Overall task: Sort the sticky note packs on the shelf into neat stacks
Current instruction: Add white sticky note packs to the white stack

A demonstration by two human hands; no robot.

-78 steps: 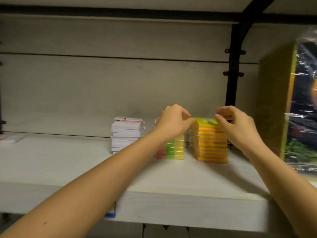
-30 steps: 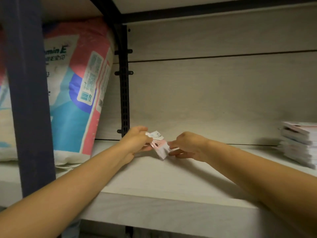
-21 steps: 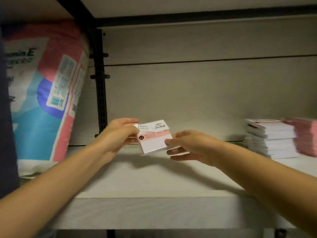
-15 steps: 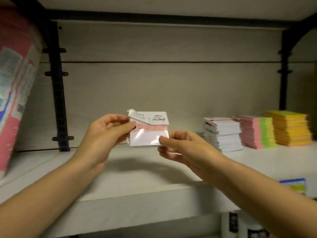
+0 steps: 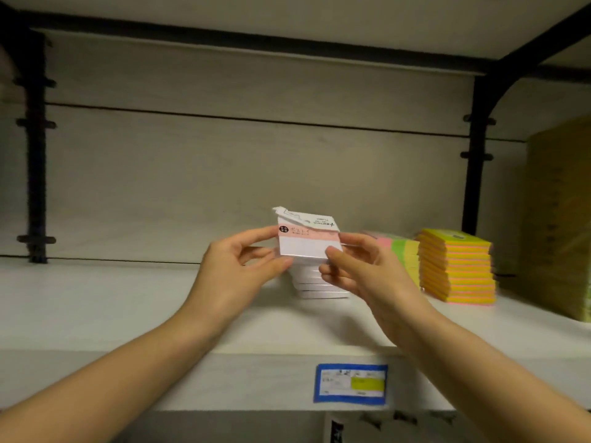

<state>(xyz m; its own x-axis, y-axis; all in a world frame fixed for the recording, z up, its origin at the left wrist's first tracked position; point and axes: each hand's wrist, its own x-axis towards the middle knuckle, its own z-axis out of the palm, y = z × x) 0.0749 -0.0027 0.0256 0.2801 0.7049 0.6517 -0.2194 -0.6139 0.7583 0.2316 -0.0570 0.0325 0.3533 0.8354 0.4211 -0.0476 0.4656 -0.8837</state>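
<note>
A white sticky note pack (image 5: pixel 303 244) with a pink band and a bent paper header is held in the air between both hands. My left hand (image 5: pixel 236 270) pinches its left edge. My right hand (image 5: pixel 358 266) pinches its lower right corner. Right behind and under the pack stands a stack of white packs (image 5: pixel 319 287), mostly hidden by my hands. To the right of that stands a pink, green and yellow stack (image 5: pixel 401 254), then a yellow and pink striped stack (image 5: pixel 457 270). All stand on the white shelf (image 5: pixel 96 308).
A tall yellowish wrapped package (image 5: pixel 559 219) stands at the far right of the shelf. Black shelf uprights rise at the left (image 5: pixel 35 148) and right (image 5: pixel 476 167). A blue price label (image 5: pixel 351 383) is stuck on the shelf's front edge.
Both hands picked up the white pack at the shelf's left end, beside a large bag, and carried it to the right. It now hangs just above the white stack.
</note>
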